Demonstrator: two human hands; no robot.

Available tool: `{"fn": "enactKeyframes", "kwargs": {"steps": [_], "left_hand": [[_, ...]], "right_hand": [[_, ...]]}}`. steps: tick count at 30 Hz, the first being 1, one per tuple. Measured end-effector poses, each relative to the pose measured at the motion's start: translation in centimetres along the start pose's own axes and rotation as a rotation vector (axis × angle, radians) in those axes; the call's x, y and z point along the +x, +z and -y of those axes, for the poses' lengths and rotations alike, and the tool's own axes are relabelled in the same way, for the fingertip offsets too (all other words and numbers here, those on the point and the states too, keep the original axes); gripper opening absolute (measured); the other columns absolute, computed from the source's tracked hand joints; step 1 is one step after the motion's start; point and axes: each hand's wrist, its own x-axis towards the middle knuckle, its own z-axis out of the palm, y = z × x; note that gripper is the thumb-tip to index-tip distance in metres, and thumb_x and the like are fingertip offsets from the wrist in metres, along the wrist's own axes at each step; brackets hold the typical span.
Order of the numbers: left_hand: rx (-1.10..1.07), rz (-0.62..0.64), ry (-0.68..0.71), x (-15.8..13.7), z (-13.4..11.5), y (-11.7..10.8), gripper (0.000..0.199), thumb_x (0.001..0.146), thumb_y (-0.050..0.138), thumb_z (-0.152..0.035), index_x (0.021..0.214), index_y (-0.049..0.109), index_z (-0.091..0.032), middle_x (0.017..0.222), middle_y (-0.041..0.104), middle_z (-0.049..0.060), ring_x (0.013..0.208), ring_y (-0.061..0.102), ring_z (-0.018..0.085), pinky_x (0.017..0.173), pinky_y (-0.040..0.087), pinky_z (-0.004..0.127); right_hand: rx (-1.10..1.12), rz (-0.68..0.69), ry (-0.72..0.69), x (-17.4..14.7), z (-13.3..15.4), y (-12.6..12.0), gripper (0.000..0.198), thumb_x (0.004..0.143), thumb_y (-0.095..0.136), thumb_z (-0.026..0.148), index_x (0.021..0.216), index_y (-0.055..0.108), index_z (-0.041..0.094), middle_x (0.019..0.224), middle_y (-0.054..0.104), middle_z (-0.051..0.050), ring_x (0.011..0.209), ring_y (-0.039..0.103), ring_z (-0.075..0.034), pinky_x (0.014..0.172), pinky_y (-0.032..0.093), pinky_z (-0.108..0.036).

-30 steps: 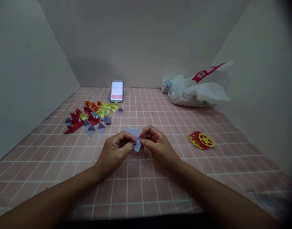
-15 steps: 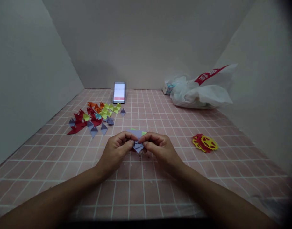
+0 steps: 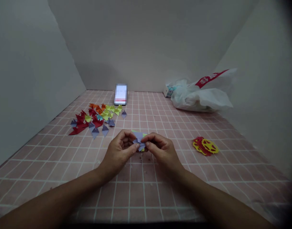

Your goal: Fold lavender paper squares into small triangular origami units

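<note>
Folded purple paper (image 3: 140, 145) is held over the middle of the worktop (image 3: 136, 194), about midway between left and right edges. Its left side is pinched between thumb and index finger of the left hand (image 3: 119, 151), its right side likewise by the right hand (image 3: 163, 150). Gap at both pinches narrow; lower fingers curled, partly hidden. Yellow-green paper (image 3: 145, 135) is seen just beyond; contact with the held piece can't be told. Small folded paper figures (image 3: 98, 119), red, orange, yellow, purple, one blue, are spread toward the left edge. Phone (image 3: 120, 94) is stood near the far edge, screen blurred. White plastic bag (image 3: 195, 99) is placed near the far right corner, red and yellow cut-outs (image 3: 205, 146) toward the right edge.
</note>
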Motion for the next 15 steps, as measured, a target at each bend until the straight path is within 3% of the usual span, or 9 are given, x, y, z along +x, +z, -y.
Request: {"fn": "enactKeyframes", "kwargs": {"steps": [15], "left_hand": [[-0.007,-0.052,-0.114,-0.18,-0.6,0.13,0.015,0.073,0.075,-0.022,0.08,0.063,-0.017,0.075,0.068,0.0,0.071,0.067,0.014,0.07,0.059,0.027]], "right_hand": [[-0.152,0.012,-0.125,-0.14,-0.11,-0.07,0.023,0.085,0.061,0.017,0.091,0.079,0.029,0.083,0.066,-0.001,0.078,0.061,-0.017,0.071,0.048,-0.033]]}}
